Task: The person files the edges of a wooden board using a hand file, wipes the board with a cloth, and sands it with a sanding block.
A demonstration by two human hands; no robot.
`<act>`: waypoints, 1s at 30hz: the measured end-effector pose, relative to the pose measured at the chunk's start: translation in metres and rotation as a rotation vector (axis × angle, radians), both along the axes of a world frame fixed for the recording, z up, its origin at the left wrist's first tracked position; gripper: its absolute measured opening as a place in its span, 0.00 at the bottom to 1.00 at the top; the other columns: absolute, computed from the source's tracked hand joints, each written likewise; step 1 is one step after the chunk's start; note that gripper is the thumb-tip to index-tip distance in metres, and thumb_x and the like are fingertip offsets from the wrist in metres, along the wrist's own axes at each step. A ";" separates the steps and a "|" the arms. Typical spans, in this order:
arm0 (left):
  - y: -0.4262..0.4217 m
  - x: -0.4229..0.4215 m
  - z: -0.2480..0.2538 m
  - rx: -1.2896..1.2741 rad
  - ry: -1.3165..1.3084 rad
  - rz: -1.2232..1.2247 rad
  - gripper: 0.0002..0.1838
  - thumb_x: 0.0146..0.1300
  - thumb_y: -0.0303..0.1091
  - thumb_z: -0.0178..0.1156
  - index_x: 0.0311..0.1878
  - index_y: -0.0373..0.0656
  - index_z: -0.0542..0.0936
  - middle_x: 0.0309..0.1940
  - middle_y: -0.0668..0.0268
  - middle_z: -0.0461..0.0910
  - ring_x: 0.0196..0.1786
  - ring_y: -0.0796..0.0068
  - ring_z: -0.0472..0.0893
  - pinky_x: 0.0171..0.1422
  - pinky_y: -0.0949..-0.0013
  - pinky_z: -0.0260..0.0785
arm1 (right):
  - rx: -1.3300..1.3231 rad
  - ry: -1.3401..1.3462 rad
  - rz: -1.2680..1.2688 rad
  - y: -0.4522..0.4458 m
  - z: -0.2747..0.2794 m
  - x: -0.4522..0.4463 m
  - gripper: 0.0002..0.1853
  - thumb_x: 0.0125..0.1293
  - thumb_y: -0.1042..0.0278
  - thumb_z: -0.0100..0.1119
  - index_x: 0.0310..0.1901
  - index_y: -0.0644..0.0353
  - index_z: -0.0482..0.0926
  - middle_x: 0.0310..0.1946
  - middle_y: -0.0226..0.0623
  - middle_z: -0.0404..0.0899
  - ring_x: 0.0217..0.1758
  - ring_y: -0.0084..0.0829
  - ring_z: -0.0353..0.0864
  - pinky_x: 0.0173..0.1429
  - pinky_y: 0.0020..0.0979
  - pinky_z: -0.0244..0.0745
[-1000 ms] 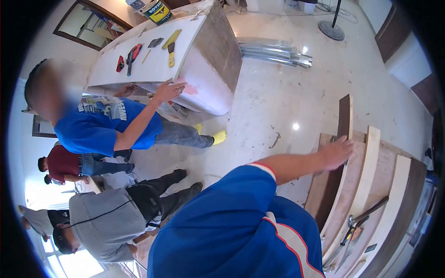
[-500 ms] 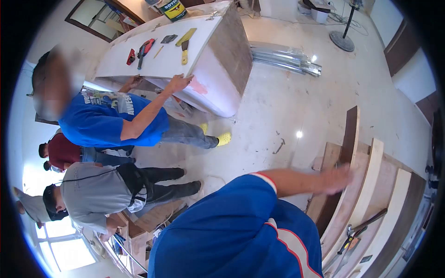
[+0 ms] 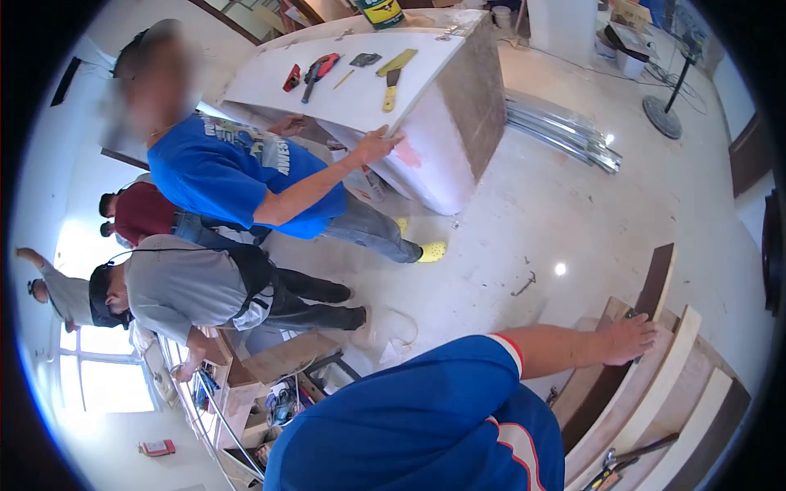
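Observation:
My right hand [image 3: 629,340] reaches out at the right of the head view, its fingers curled at the edge of a dark board. A small dark thing shows on both sides of my fingers; I cannot make out what it is. The dark board [image 3: 604,394] belongs to a wooden piece with several pale curved strips [image 3: 655,385]. Below my hand, a hammer [image 3: 651,447] with a dark handle lies on this piece beside a yellow-and-black-handled tool [image 3: 602,477]. My blue sleeve [image 3: 426,376] fills the lower middle. My left hand is out of view.
A person in a blue shirt [image 3: 237,180] holds the edge of a white panel [image 3: 360,102] carrying several hand tools. Another in grey [image 3: 188,282] stands over a cluttered bench [image 3: 237,393]. Metal channels [image 3: 565,131] and a fan base [image 3: 661,117] sit on the floor [image 3: 524,221].
My right hand, blurred earlier, now shows sharply at the dark board's edge. My view has turned, so the room appears shifted right. The person in blue still holds the panel's edge.

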State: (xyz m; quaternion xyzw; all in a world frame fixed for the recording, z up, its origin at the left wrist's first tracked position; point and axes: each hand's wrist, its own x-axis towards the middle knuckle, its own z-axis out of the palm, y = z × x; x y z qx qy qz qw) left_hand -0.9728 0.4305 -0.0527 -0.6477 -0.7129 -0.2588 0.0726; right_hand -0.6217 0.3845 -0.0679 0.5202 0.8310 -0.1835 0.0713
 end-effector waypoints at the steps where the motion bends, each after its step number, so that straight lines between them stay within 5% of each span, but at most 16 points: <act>1: 0.003 0.005 -0.006 0.038 0.033 0.058 0.26 0.67 0.42 0.54 0.67 0.46 0.79 0.74 0.58 0.71 0.81 0.59 0.60 0.84 0.43 0.46 | -0.004 0.002 0.000 0.002 -0.001 -0.003 0.23 0.56 0.56 0.78 0.42 0.69 0.84 0.30 0.57 0.85 0.36 0.58 0.87 0.43 0.51 0.80; 9: 0.005 0.009 -0.017 0.046 -0.068 0.007 0.26 0.73 0.41 0.49 0.71 0.44 0.75 0.78 0.58 0.66 0.84 0.54 0.55 0.86 0.41 0.40 | -0.043 -0.016 0.005 0.009 -0.014 -0.025 0.23 0.56 0.56 0.78 0.42 0.69 0.84 0.30 0.57 0.85 0.36 0.57 0.87 0.43 0.50 0.80; 30: -0.010 0.006 -0.002 0.158 -0.177 0.005 0.27 0.68 0.39 0.54 0.67 0.38 0.77 0.74 0.52 0.69 0.81 0.51 0.59 0.85 0.40 0.45 | -0.100 -0.057 -0.042 0.013 -0.017 -0.036 0.22 0.56 0.57 0.78 0.41 0.69 0.84 0.30 0.56 0.85 0.35 0.56 0.87 0.42 0.50 0.80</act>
